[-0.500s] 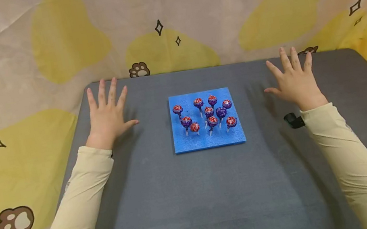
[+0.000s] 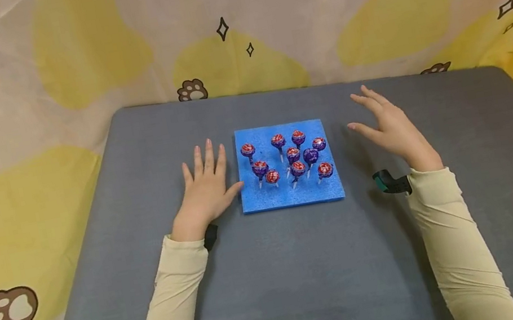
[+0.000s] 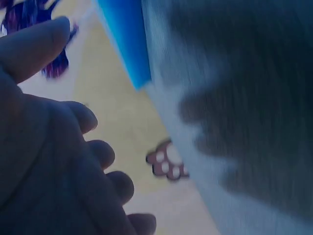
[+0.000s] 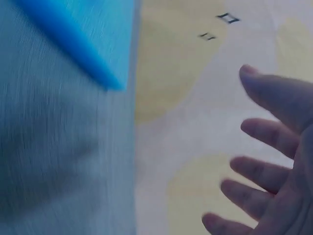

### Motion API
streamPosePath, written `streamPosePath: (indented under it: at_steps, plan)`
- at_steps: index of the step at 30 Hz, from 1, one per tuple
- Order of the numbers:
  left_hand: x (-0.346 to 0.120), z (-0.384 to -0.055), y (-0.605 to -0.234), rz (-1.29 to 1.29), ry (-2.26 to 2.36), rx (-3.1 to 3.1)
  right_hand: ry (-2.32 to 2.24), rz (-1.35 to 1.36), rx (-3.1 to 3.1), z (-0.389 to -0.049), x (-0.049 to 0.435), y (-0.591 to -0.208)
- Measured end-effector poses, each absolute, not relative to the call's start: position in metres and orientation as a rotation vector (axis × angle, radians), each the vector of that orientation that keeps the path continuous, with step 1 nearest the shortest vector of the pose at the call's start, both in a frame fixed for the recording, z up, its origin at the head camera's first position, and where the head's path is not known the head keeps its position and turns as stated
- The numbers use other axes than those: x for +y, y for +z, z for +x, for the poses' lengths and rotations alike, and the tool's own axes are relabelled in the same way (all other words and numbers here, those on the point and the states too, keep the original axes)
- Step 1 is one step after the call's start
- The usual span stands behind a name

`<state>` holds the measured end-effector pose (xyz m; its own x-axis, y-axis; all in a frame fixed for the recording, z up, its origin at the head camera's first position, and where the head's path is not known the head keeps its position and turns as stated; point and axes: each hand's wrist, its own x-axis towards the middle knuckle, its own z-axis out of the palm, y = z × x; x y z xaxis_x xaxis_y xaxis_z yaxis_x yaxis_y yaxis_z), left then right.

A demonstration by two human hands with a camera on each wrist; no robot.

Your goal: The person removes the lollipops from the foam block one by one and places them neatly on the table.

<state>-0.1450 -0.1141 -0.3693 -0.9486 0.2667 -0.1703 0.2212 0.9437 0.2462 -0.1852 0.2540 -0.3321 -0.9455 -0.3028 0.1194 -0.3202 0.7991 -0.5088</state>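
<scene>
Several lollipops [image 2: 297, 169] in purple and red wrappers stand on their white sticks in a square blue foam board [image 2: 264, 202] on the table. Just left of the board is my left hand [image 2: 203, 198], fingers straight and spread, with the thumb tip by the board's left edge. To the right, apart from the board, hovers my right hand [image 2: 396, 132], its fingers loosely extended toward it. Neither hand holds anything. In the left wrist view, blurred lollipop wrappers [image 3: 57, 66] show behind the thumb. A board corner [image 4: 110, 81] appears in the right wrist view.
The grey table [image 2: 283, 281] carries the board near its far side. Behind it hangs a cream cloth [image 2: 303, 14] with yellow patches and paw prints, meeting the table's back edge. A dark strap [image 2: 391, 182] sits at the right wrist.
Both hands have moved inward toward the board; the left also came nearer the body. The right hand has turned, its fingers now angled to the left. The lollipops and board look unchanged.
</scene>
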Motion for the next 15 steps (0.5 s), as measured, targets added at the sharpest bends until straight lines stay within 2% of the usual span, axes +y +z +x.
streamPosePath:
  at_steps: [7,15]
  plan:
    - [-0.098,-0.148,-0.381,0.480,0.364,2.783,1.550,0.485,-2.726,-0.187,0.238,-0.366]
    - [-0.100,-0.151,-0.385,0.546,0.378,2.720,2.181,0.597,-2.439,-0.194,0.225,-0.392]
